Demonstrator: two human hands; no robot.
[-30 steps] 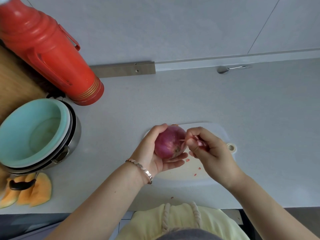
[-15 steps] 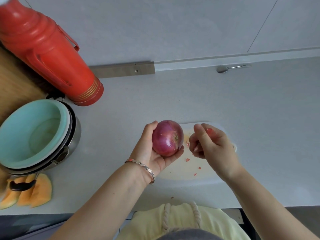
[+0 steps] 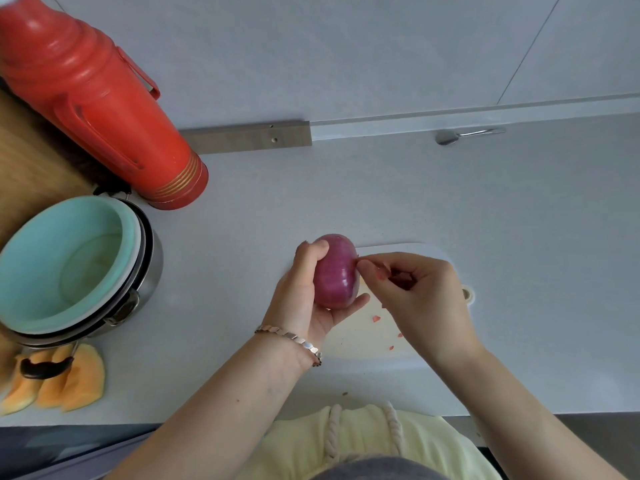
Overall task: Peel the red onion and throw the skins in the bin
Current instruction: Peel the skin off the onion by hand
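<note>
Red flask [image 3: 93,109], nested bowls [image 3: 65,268], melon slices [image 3: 55,379] — white board [image 3: 363,337], spoon [image 3: 464,135]

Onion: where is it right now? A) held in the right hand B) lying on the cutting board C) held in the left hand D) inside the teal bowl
C: the left hand cups the onion above the cutting board, while the right hand picks at its edge.

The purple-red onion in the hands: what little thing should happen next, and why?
Probably pinch a loose edge of skin and pull it off. The left hand cups the round purple-red onion above the white plastic cutting board, and the right hand has its fingertips at the onion's side, with bits curled in its palm. No bin is in view.
</note>
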